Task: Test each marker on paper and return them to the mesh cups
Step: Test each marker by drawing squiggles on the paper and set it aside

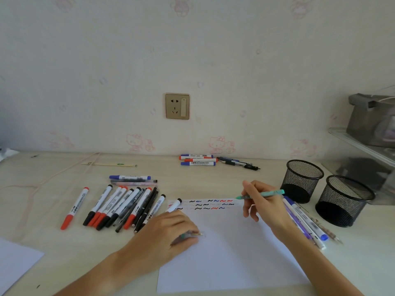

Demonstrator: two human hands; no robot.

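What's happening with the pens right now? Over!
Right hand holds teal pen, tip at the paper edge. Left hand holds its clear cap, resting on the paper. Both mesh cups look empty. Nothing blocking.

We are seeing soft, even daylight washing the scene, with faint shadows lying just under our fingers. Motion blur is smearing our left hand (171, 229), and straight lines are bowing far from the fingers, toward the edges.

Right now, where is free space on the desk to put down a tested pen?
Bare desk lies between the marker pile and the back markers, and left of the lone red marker. Crowded: beside the mesh cups, where pens lie.
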